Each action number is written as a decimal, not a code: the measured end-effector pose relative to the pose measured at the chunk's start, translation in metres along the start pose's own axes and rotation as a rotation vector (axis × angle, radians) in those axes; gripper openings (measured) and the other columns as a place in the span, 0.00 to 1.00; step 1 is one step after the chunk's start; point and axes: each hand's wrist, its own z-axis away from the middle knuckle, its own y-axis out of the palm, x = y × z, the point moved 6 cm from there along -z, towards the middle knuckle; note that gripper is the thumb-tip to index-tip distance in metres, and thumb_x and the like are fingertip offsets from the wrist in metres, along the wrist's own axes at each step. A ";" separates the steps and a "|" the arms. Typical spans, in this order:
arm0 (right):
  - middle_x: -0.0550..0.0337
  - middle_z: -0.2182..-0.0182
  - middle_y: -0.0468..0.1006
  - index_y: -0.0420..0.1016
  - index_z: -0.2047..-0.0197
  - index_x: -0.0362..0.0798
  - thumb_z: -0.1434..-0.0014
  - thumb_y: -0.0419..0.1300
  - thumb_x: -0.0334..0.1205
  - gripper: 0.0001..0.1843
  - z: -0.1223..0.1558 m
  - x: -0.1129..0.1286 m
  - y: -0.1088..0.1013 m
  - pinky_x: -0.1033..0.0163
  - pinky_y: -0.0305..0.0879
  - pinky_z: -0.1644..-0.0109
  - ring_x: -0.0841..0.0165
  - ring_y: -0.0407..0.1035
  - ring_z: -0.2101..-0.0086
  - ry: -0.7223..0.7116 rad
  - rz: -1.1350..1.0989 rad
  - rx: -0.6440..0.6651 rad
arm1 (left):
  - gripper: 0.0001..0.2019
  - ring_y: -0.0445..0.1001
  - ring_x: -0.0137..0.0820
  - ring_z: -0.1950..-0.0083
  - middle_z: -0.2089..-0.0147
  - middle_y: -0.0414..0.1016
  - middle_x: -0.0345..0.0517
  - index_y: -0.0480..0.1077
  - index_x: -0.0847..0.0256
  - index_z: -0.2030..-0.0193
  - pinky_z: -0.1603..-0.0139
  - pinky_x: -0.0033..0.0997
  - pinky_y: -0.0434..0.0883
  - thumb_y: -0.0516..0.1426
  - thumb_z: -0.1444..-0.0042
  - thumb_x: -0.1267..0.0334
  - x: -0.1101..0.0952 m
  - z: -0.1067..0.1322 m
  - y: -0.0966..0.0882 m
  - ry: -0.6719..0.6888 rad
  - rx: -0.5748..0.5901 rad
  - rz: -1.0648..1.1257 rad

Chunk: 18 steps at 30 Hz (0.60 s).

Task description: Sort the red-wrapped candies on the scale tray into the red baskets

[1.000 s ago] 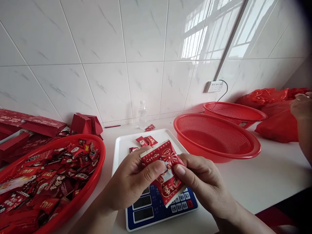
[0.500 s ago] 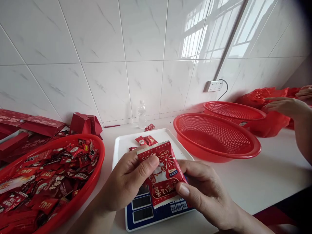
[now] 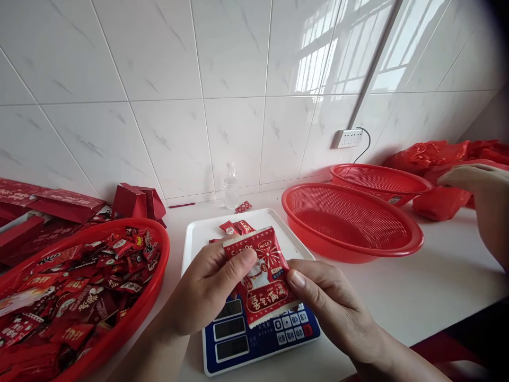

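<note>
A red and white cotton candy packet point(image 3: 265, 276) is held up in front of me, its printed face toward the camera. My left hand point(image 3: 212, 286) pinches its left side, thumb on the front. My right hand point(image 3: 330, 305) grips the right edge between thumb and fingers. Below and behind the packet stands a digital scale point(image 3: 234, 353) with a blue keypad panel and a white tray point(image 3: 202, 233). Several small red candies point(image 3: 237, 227) lie on that tray, partly hidden by the packet.
At left, a red basket point(image 3: 165, 249) brims with wrapped candies; red boxes point(image 3: 137, 204) lie behind it. A plastic bottle point(image 3: 230, 185) and a candy point(image 3: 243, 207) stand near the wall. Red baskets point(image 3: 413, 244) and red bags point(image 3: 441, 204) sit at right, near another person's hand point(image 3: 473, 178).
My right thumb has shifted up along the packet's edge, and more of the scale's keys show. The other person's hand has moved lower over the red bags.
</note>
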 end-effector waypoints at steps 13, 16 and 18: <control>0.64 0.79 0.66 0.65 0.77 0.46 0.32 0.54 0.52 0.24 0.003 -0.004 0.000 0.70 0.55 0.75 0.75 0.57 0.77 0.087 -0.087 -0.020 | 0.19 0.60 0.26 0.70 0.72 0.62 0.37 0.64 0.59 0.71 0.67 0.27 0.64 0.49 0.31 0.52 0.006 -0.002 -0.010 0.049 -0.074 -0.066; 0.60 0.76 0.73 0.71 0.74 0.46 0.33 0.54 0.54 0.24 0.006 -0.010 -0.012 0.67 0.61 0.72 0.72 0.63 0.75 0.101 -0.014 -0.075 | 0.22 0.60 0.25 0.72 0.72 0.63 0.37 0.65 0.59 0.72 0.71 0.27 0.63 0.46 0.30 0.51 0.006 0.000 -0.017 0.097 -0.124 -0.105; 0.59 0.77 0.74 0.73 0.73 0.47 0.35 0.55 0.57 0.24 0.007 -0.012 -0.031 0.66 0.63 0.72 0.70 0.66 0.76 0.070 0.111 -0.172 | 0.20 0.63 0.25 0.72 0.68 0.68 0.39 0.69 0.58 0.69 0.72 0.26 0.64 0.47 0.30 0.50 0.004 0.001 -0.027 0.135 -0.213 -0.170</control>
